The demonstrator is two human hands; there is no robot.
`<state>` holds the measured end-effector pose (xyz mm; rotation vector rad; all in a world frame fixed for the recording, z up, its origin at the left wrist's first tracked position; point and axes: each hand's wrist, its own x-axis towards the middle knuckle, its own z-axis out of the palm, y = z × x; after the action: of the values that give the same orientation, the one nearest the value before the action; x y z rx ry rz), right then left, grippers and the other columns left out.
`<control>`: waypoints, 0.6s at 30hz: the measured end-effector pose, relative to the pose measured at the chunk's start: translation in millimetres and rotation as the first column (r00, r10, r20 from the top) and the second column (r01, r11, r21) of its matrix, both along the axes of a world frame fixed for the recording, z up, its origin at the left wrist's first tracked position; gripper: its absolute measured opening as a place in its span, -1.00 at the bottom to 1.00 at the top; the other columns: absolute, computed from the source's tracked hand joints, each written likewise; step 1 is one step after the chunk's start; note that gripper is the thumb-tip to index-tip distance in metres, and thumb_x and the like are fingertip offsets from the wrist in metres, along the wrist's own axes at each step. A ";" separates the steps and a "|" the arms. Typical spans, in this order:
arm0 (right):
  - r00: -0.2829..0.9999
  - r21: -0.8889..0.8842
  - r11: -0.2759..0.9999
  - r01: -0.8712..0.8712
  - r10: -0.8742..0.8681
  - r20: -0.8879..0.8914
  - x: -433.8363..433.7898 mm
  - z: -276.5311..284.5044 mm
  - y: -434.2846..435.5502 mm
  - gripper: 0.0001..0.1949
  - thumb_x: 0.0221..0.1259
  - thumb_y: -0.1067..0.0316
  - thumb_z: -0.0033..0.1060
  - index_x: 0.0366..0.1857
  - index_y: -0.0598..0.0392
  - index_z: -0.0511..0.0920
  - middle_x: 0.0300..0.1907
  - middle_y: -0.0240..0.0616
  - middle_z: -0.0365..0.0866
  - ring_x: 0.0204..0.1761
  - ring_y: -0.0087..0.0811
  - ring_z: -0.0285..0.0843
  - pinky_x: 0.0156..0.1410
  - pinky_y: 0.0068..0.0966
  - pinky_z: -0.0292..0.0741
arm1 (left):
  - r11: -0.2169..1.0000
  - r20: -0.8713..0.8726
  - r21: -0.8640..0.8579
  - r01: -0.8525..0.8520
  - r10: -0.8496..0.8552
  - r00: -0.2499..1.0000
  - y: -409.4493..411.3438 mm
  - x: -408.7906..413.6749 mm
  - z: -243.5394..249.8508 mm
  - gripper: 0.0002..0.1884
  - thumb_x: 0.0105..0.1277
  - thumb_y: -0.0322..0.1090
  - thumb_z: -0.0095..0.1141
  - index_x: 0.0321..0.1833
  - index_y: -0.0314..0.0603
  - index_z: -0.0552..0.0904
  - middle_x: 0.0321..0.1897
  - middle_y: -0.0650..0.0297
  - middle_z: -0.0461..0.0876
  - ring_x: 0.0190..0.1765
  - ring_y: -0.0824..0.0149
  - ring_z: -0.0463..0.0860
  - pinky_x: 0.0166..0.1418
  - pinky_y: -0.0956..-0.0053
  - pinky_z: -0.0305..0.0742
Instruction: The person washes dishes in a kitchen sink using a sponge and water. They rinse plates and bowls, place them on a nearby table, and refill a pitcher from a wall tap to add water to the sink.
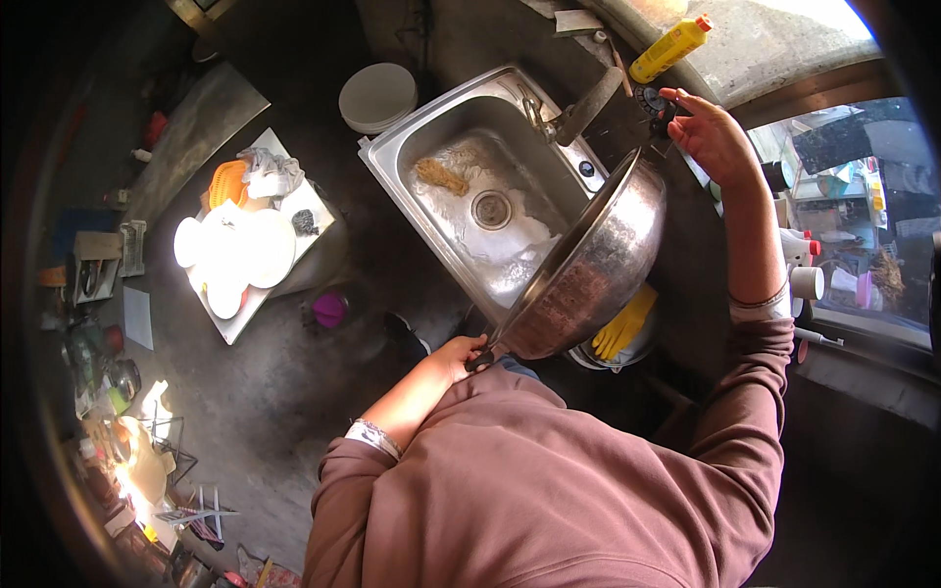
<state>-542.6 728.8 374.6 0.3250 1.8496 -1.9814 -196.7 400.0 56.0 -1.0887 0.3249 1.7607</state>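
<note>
A large metal wok (588,272) is tilted on its side over the right edge of the stainless steel sink (434,242). Its outer wall is browned and faces right. My left hand (450,360) grips the black handle at the wok's near end. At the far end, the fingers of my right hand (709,140) are around the black handle. Beside those fingers is a dark round ribbed piece (648,101), which I cannot identify. In the sink basin lie a tan scrubber (441,176) and a drain strainer (492,210), with whitish suds nearby. Most of the wok's inside is hidden.
A faucet (588,106) reaches over the sink's back edge. Yellow rubber gloves (625,323) hang on a container at right. A yellow bottle (670,50) stands on the ledge. White dishes (265,250) crowd a small table at left; a purple bowl (329,309) is below.
</note>
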 end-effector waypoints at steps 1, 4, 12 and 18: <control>1.000 0.007 1.000 0.017 -0.017 0.006 0.2 -3.0 0.9 -0.65 0.27 0.14 0.34 0.03 0.10 0.63 -0.19 -0.38 0.54 -0.28 -0.51 0.49 -0.14 -0.68 0.54 | 1.000 -0.010 0.013 -0.009 0.009 1.000 -2.6 -0.9 4.0 -0.78 0.51 -0.34 -0.05 -0.33 -0.29 0.50 -0.67 0.35 0.28 -0.66 0.53 0.27 -0.60 0.51 0.37; 0.993 0.044 0.992 0.116 -0.116 -0.022 12.4 -8.7 -1.3 -0.69 0.25 0.13 0.37 -0.04 0.06 0.62 -0.21 -0.36 0.54 -0.27 -0.47 0.53 -0.17 -0.67 0.54 | 0.932 0.043 -0.351 0.095 -0.085 0.995 -5.5 -14.3 53.1 -0.74 0.51 -0.18 -0.01 -0.30 -0.19 0.51 -0.68 0.41 0.28 -0.64 0.53 0.28 -0.48 0.43 0.44; 0.902 0.123 0.932 0.342 -0.362 0.236 27.7 -103.3 67.6 -0.63 0.20 0.13 0.39 -0.02 -0.01 0.47 -0.03 -0.34 0.50 -0.25 -0.33 0.59 -0.36 -0.50 0.53 | 0.862 -0.180 -0.479 -0.164 0.086 0.980 -62.3 -33.5 47.7 -0.62 0.53 0.06 -0.08 -0.40 0.00 0.41 -0.68 0.49 0.29 -0.64 0.53 0.26 -0.43 0.57 0.35; 0.797 0.064 0.857 0.511 -0.500 0.339 35.9 -214.4 91.9 -0.77 0.25 0.19 0.33 -0.10 -0.01 0.59 -0.09 -0.38 0.59 -0.12 -0.39 0.50 -0.20 -0.47 0.62 | 0.764 -0.467 -0.481 -0.429 0.191 0.864 -60.6 -45.3 58.4 -0.66 0.56 -0.01 -0.11 -0.37 -0.02 0.39 -0.65 0.44 0.30 -0.60 0.48 0.29 -0.42 0.49 0.38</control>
<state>-506.7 820.7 160.2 1.1916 1.6087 -2.0951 -242.0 339.3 114.4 -1.2475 1.0326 2.2732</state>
